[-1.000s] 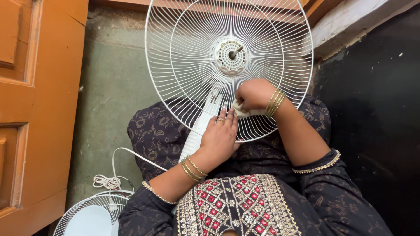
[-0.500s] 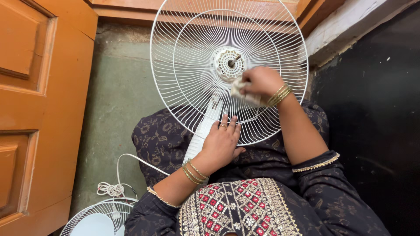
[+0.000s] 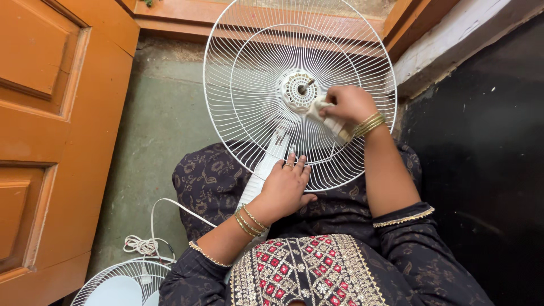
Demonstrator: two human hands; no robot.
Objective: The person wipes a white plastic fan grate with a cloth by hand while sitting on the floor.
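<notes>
Head camera view, looking straight down at a seated person's lap. Nearest the camera is a dark embroidered garment with red and gold stitching, and both forearms wear gold bangles. The left hand lies palm down with its fingers spread flat and loose, gripping nothing, pressing on the lower rim of a round white wire fan guard and the white fan stand that runs beneath it across the lap. The guard rests tilted over the knees, its far edge reaching toward a wooden threshold. Farther out, the right hand has its fingers closed around a small pale cloth, holding it against the wires just right of the guard's round central hub, where a short metal shaft sticks up. To the lower left, on the greenish floor, lie a coiled white power cord and a second white guard with a pale fan blade, partly cut off by the picture's edge. An orange wooden door fills the left side; a dark surface lies to the right.
</notes>
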